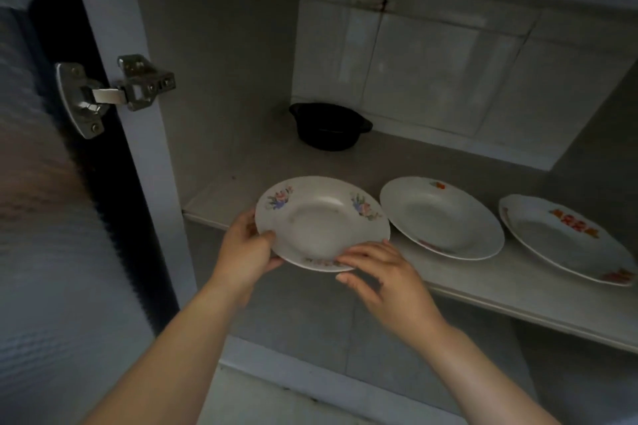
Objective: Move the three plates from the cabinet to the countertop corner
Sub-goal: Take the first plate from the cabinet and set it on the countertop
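Right, inside the open cabinet a black pot (329, 126) sits well back on the shelf (483, 290), clear of everything in front. The door (51, 217) hangs open on the left, its metal hinge (114, 93) just beside the frame. Nothing stands between the shelf's front edge and the person, and there's open shelf behind the plates. Left hand (247, 252) grips the near-left rim of the floral plate (321, 222), thumb on top; right hand (383, 274) clasps its near edge, fingers over the rim. That plate overhangs the shelf's front edge, tilted toward the camera. The middle plate (442, 217) lies just beside it, the right plate (566, 240) further along, both white with red-orange motifs.
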